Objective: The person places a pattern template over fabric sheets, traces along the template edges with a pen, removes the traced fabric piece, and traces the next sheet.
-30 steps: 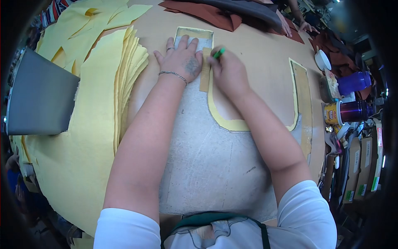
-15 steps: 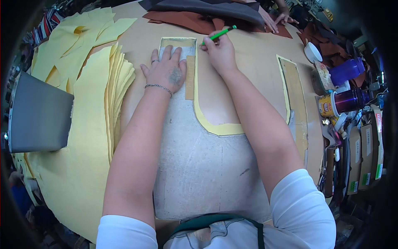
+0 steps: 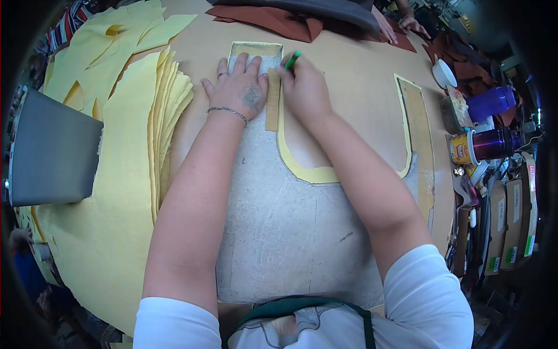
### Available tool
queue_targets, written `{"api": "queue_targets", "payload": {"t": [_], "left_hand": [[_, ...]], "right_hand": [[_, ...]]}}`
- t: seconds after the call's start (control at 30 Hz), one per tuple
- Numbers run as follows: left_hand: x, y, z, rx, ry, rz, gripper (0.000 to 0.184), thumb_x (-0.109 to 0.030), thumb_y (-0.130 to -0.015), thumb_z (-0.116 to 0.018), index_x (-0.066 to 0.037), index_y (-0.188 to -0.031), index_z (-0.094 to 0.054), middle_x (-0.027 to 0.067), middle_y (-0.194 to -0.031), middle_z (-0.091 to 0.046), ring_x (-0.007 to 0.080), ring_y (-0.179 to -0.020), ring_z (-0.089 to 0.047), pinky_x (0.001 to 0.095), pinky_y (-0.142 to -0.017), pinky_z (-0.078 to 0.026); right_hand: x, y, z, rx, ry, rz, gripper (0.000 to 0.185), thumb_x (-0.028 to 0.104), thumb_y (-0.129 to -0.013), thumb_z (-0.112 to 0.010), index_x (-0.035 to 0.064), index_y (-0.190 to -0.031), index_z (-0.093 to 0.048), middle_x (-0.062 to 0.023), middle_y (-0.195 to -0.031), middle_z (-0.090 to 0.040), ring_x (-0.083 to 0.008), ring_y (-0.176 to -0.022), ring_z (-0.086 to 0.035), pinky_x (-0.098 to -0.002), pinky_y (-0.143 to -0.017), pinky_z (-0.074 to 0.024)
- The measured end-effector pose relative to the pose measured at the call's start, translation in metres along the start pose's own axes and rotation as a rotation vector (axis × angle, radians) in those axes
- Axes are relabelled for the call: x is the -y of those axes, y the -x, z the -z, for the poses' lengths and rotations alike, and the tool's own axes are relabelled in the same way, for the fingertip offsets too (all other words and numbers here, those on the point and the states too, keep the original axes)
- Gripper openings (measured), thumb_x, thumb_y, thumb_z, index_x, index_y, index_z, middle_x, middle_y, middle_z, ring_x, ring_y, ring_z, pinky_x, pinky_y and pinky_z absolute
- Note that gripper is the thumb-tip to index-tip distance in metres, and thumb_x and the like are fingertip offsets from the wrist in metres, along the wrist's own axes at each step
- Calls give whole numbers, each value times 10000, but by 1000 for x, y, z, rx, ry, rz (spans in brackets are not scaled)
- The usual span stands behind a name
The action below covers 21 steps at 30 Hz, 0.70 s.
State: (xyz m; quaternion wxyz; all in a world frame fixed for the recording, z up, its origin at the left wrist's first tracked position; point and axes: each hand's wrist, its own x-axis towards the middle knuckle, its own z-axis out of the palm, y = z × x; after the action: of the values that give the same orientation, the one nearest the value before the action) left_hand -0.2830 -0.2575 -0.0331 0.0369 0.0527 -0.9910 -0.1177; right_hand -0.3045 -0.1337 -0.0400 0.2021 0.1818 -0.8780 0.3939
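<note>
A large grey pattern board [image 3: 273, 232] with a U-shaped cutout lies on the tan work surface. Yellow material [image 3: 314, 174] shows along the cutout's edge, and a brown strip [image 3: 272, 102] is on the board's left arm. My left hand [image 3: 238, 87] rests flat on that arm near its top, fingers spread. Just across the cutout's edge, my right hand [image 3: 307, 90] is closed around a green pen [image 3: 293, 59]. The pen's lower end is hidden by my fingers, so I cannot tell whether it touches the surface.
Stacked yellow sheets [image 3: 139, 128] lie at left, beside a grey metal block [image 3: 55, 151]. Brown and dark material [image 3: 267, 20] is at the back, near another person's hands [image 3: 414, 26]. At right are a white bowl [image 3: 444, 74], a purple bottle [image 3: 491, 103] and boxes [image 3: 511, 224].
My right hand has moved toward me along the inner edge of the board's left arm, and the pen has tipped more upright. My left hand stays on the board. The whole view has shifted slightly.
</note>
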Motion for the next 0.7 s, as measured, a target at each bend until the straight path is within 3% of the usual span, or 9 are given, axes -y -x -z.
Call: {"api": "queue_targets", "payload": {"t": [0.2, 0.4, 0.5, 0.53, 0.63, 0.7], "left_hand": [[-1, -1, -1, 19, -3, 18, 459, -353, -862, -307, -227, -1304, -301, -3, -1389, -204, 287, -1282, -152, 599, -982, -115], [-2, 0, 2, 49, -22, 27, 467, -365, -862, -301, -229, -1308, -291, -1, -1389, -205, 278, -1283, -155, 596, -983, -122], [-4, 0, 4, 29, 1, 26, 462, -365, -855, -330, -224, -1295, -320, 10, -1380, -232, 279, -1277, -177, 605, -972, -128], [-3, 0, 4, 17, 12, 20, 458, -363, -851, -346, -222, -1287, -337, 14, -1376, -246, 281, -1274, -189, 609, -966, -131], [24, -12, -20, -319, 183, -134, 384, -274, -836, -443, -149, -1199, -456, 84, -1277, -394, 305, -1214, -299, 545, -959, -212], [11, 18, 5, -563, 406, -410, 256, -160, -806, -516, -62, -1040, -552, 134, -1093, -517, 312, -1076, -427, 433, -909, -306]], "right_hand": [[42, 96, 53, 266, -80, 277, 186, 3, -687, -544, 28, -862, -487, -133, -793, -529, -311, -744, -505, -380, -677, -420], [18, 138, 122, 344, -93, 24, 135, 27, -724, -574, 34, -839, -502, -103, -788, -530, -271, -750, -504, -346, -665, -423], [-6, 147, 129, 275, -421, -220, 111, 42, -742, -582, 31, -834, -521, -102, -811, -541, -271, -768, -508, -347, -675, -422], [-8, 147, 129, 294, -403, -208, 90, 56, -753, -573, 22, -827, -534, -104, -826, -549, -269, -781, -510, -340, -697, -417], [0, 141, 136, 307, -290, -116, 81, 80, -762, -568, 19, -806, -538, -102, -826, -550, -269, -775, -507, -337, -710, -410], [0, 141, 136, 278, -278, -62, 71, 89, -763, -560, 24, -777, -539, -76, -816, -546, -264, -762, -498, -334, -715, -406]]}}
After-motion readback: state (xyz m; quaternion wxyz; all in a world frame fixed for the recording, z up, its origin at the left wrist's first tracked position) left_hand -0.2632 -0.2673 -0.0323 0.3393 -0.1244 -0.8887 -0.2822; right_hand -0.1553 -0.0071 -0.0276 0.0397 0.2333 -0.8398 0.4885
